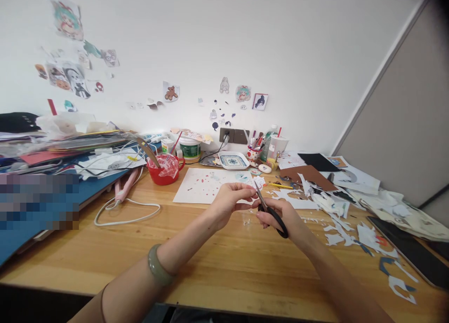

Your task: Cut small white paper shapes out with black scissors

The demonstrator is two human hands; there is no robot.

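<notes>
My right hand [275,215] is closed around the black handles of a pair of scissors [279,223], its blades pointing up and away over the wooden table. Close beside the blades, my left hand [233,199] is closed in a pinch. Whatever lies between its fingertips is too small to make out. Behind both hands lies a white sheet [196,185] dotted with small red and bluish cut pieces. Tiny white paper snippets [247,222] are scattered on the table below my hands.
Paper scraps [345,234] spread over the right side, near a dark tablet-like slab [410,248]. A red mug [163,171], a patterned tray [233,160] and a pen cup [254,153] stand at the back. Papers and cables pile up left, beside a pink corded tool [126,185].
</notes>
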